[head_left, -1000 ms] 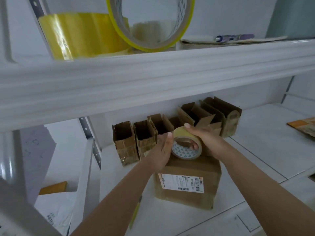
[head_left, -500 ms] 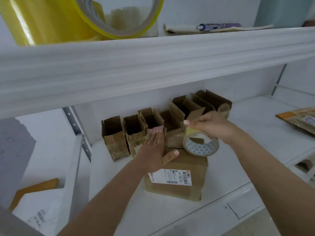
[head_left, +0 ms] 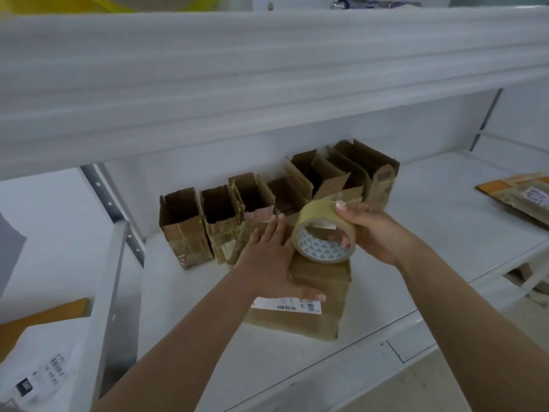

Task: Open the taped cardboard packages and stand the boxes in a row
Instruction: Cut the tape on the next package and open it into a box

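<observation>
White metal shelf (head_left: 430, 221): opened boxes (head_left: 181, 227) stand in a row at the back. Left hand (head_left: 271, 263), fingers straight, now lies flat on the closed labelled package (head_left: 312, 304), thumb over its front edge. Right hand (head_left: 377, 230) grips the tape roll (head_left: 323, 233), lifted rightward off the package top. Judgement: top is freed for opening.

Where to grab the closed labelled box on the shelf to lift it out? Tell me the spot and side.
Grip the closed box by its two short side faces, coming from the front and above. The open boxes stand close behind it and the left hand lies flat on top, while the right hand holds the tape roll; the sides look free.
</observation>
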The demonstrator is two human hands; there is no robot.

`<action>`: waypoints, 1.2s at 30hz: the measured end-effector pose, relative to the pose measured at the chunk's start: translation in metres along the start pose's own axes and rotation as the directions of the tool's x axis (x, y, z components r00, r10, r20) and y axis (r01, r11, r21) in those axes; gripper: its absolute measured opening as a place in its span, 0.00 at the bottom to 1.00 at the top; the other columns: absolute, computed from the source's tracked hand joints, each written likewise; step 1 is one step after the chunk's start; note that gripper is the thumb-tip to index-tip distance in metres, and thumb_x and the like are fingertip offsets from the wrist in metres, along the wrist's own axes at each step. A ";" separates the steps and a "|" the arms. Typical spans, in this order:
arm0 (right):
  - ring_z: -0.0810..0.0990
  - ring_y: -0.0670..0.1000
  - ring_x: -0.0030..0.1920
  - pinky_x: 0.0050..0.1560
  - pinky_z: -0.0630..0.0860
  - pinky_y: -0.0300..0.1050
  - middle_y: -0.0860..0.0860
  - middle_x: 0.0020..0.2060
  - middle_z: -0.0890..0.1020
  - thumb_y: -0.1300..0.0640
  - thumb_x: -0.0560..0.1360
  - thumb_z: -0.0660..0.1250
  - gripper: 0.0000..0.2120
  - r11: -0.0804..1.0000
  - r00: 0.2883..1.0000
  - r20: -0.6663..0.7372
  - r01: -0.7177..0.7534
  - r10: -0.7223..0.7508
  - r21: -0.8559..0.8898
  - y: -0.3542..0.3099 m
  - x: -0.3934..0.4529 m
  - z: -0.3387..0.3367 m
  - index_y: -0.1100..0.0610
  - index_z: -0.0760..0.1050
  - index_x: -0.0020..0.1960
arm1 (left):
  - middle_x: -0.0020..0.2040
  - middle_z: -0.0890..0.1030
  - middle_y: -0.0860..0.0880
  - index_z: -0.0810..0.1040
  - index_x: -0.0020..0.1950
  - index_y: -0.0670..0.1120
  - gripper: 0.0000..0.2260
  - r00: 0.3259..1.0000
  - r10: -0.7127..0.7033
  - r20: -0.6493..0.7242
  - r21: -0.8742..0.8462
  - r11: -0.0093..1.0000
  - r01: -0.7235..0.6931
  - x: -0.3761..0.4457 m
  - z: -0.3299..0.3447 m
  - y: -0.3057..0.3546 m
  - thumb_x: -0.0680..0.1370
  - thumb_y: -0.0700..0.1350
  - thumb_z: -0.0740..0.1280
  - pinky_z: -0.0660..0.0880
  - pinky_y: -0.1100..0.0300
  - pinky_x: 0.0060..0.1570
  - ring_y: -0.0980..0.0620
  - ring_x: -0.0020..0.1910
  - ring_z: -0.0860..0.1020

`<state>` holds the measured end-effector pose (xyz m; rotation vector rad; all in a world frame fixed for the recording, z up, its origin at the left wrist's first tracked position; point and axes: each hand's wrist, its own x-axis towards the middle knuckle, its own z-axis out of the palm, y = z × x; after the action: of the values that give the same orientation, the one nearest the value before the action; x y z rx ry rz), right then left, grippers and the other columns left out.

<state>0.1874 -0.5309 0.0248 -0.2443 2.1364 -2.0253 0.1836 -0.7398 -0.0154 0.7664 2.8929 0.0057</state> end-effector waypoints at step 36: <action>0.81 0.55 0.35 0.42 0.73 0.47 0.54 0.27 0.81 0.42 0.70 0.74 0.21 0.918 0.910 -0.400 -0.247 0.109 -0.311 0.090 -0.026 -0.025 0.59 0.80 0.30 | 0.53 0.81 0.47 0.79 0.56 0.46 0.09 0.466 -0.802 -0.374 -0.884 0.461 0.083 -0.065 0.022 -0.049 0.82 0.47 0.62 0.74 0.52 0.56 0.49 0.53 0.80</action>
<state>0.2074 -0.4948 -0.0636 0.3169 2.6384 -1.6725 0.2181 -0.8152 -0.0302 -0.4855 3.0805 1.8609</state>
